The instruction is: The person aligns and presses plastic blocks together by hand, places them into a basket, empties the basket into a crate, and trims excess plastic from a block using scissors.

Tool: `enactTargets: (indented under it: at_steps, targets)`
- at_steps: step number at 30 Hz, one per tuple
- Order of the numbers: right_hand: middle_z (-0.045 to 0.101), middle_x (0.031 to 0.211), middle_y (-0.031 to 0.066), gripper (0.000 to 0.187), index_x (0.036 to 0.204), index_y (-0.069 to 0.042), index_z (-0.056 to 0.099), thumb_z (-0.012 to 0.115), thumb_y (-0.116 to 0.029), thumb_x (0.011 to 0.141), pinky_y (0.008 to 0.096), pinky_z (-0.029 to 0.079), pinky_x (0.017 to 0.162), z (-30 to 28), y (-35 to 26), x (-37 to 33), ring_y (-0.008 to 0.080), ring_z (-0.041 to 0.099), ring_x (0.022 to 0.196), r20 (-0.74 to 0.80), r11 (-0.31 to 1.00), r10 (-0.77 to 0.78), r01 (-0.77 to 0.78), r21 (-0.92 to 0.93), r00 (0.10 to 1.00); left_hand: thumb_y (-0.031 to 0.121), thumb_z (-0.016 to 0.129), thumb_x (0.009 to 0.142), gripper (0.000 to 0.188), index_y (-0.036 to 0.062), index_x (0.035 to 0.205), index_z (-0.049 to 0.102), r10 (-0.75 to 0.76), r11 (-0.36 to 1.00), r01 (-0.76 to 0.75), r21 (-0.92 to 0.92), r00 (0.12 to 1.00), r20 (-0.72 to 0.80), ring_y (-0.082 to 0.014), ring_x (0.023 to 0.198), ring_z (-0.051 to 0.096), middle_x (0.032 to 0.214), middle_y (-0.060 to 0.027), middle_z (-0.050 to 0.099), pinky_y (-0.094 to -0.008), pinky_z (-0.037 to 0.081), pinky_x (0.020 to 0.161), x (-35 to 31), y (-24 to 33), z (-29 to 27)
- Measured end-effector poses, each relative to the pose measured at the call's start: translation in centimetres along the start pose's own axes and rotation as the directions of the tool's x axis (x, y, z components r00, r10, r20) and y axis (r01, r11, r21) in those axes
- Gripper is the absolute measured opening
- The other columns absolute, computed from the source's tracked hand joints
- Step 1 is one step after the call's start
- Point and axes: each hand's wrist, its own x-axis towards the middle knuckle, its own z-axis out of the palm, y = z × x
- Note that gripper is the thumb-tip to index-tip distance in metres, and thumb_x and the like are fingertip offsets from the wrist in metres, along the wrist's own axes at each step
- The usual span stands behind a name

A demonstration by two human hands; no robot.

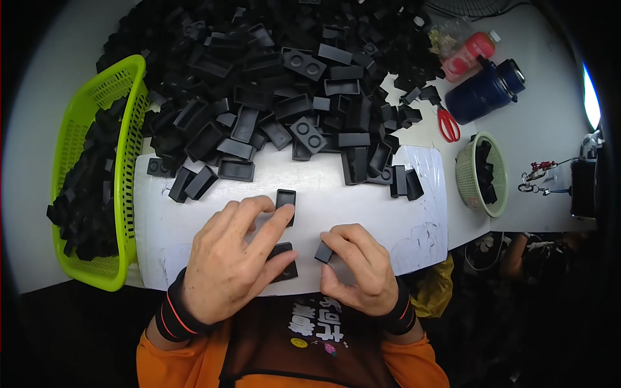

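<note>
Left hand (226, 268) partly hides pieces (286, 198) before black heap (252, 97).

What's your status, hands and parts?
Right hand holding black rectangular plastic block. Left hand spread over two black rectangular plastic pieces. Black plastic heap beyond hands.

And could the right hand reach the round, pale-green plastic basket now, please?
Probably yes: nothing stands between the right hand and the basket, though the hand holds a small black block.

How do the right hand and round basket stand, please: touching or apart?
Apart: the head view shows white work surface between right hand and round basket.
</note>
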Motion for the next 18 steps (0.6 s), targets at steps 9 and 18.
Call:
enactTargets:
  at_steps: [9, 18]
  targets:
    - [0.058, 0.079, 0.0123, 0.029, 0.107, 0.005, 0.061, 0.074, -0.001, 0.082, 0.0351, 0.049, 0.052, 0.7, -2.1, 0.9, 0.0246, 0.059, 0.056, -0.071, 0.992, 0.119, -0.121, -0.027, 0.99, -0.006, 0.072, 0.082, 0.034, -0.0078, 0.114, 0.062, -0.117, 0.978, 0.084, -0.193, 0.979, -0.166, -0.0299, 0.072, 0.07, 0.1, -0.0179, 0.061, -0.0355, 0.056, 0.062, 0.8, -1.1, 0.4]
    - [0.061, 0.11, 0.0153, 0.037, 0.111, 0.006, 0.065, 0.077, -0.005, 0.078, 0.0412, 0.044, 0.085, -0.8, 0.7, 7.0, 0.0302, 0.059, 0.097, -0.082, 0.784, -0.226, 0.131, -0.607, 0.971, -0.003, 0.074, 0.087, 0.026, -0.0075, 0.112, 0.071, -0.418, 0.779, 0.381, -0.498, 0.907, 0.039, -0.015, 0.073, 0.068, 0.098, -0.0122, 0.061, -0.026, 0.054, 0.06, -7.0, -1.3, -3.4]
